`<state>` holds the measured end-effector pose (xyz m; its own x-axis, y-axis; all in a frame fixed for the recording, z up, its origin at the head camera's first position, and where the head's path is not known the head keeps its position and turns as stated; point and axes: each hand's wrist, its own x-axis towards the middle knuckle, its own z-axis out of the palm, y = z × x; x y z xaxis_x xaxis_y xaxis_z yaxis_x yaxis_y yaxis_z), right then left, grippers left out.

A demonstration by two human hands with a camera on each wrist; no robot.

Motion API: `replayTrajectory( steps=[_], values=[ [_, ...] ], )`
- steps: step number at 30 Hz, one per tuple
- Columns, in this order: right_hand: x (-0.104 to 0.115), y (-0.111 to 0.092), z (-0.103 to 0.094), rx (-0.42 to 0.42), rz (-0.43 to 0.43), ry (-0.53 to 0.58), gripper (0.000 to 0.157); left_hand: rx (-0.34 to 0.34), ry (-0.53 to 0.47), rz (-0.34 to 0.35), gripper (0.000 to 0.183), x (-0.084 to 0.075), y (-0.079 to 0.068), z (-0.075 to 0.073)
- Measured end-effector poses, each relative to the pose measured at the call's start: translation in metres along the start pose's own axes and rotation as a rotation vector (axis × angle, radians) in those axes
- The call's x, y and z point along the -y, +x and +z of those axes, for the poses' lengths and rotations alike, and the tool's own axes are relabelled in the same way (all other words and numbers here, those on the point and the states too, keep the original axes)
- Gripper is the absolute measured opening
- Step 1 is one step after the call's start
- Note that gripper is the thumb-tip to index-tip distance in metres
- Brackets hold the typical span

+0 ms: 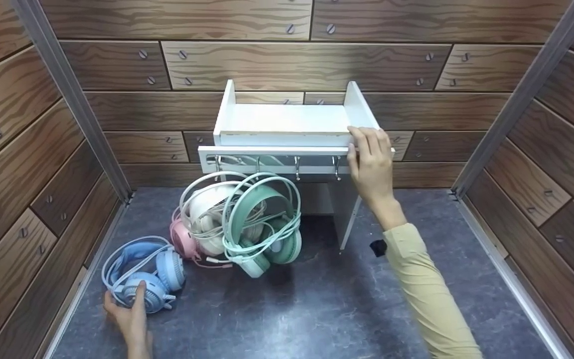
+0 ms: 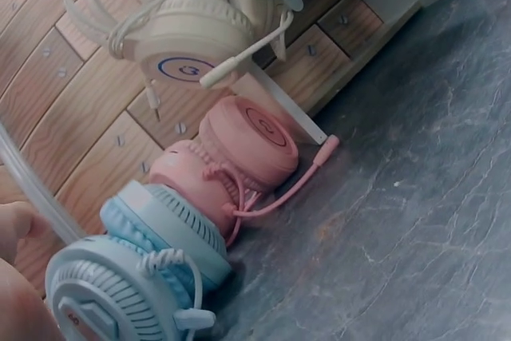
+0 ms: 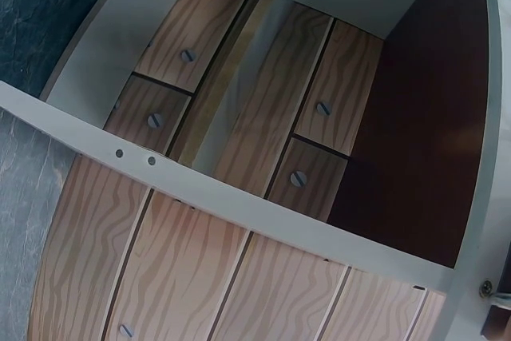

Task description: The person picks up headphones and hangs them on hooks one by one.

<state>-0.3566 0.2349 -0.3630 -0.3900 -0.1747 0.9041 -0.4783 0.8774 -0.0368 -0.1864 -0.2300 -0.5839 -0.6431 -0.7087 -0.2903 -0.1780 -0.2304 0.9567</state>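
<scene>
Pale blue headphones [image 1: 171,269], round-cupped and ribbed, lie at the fingertips of the left hand [image 1: 130,318].
Parted thumb and fingers grip the near cup [image 1: 148,295]; the right arm [image 1: 426,281] stretches forward, bent fingers of the right hand [image 1: 372,167] clasping the white rack [image 1: 287,119].

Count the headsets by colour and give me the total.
Blue headset: 1
Pink headset: 1
White headset: 1
Green headset: 1
Total: 4
</scene>
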Motion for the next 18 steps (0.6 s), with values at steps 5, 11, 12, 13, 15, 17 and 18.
replayTrajectory(
  steps=[5, 11, 12, 13, 15, 17, 18],
  values=[
    [0.001, 0.000, 0.000, 0.005, -0.001, 0.008, 0.036, 0.007, 0.014, -0.101, 0.111, 0.008, 0.008, 0.000],
    [0.002, 0.002, 0.000, -0.018, 0.000, 0.031, 0.035, 0.052, 0.040, -0.171, 0.122, 0.012, 0.015, -0.003],
    [0.002, 0.002, 0.000, -0.021, 0.000, 0.034, 0.036, 0.063, 0.039, -0.157, 0.121, 0.012, 0.016, -0.004],
    [0.002, 0.002, -0.001, -0.020, -0.001, 0.034, 0.036, 0.070, 0.045, -0.166, 0.119, 0.012, 0.017, -0.004],
    [0.002, 0.002, -0.001, -0.018, -0.003, 0.034, 0.036, 0.085, 0.070, -0.172, 0.120, 0.012, 0.017, -0.004],
    [0.002, 0.001, -0.001, -0.021, -0.004, 0.036, 0.036, 0.113, 0.090, -0.179, 0.120, 0.011, 0.018, -0.005],
    [0.001, 0.001, -0.001, -0.021, -0.004, 0.034, 0.036, 0.130, 0.101, -0.173, 0.121, 0.011, 0.018, -0.005]
  ],
)
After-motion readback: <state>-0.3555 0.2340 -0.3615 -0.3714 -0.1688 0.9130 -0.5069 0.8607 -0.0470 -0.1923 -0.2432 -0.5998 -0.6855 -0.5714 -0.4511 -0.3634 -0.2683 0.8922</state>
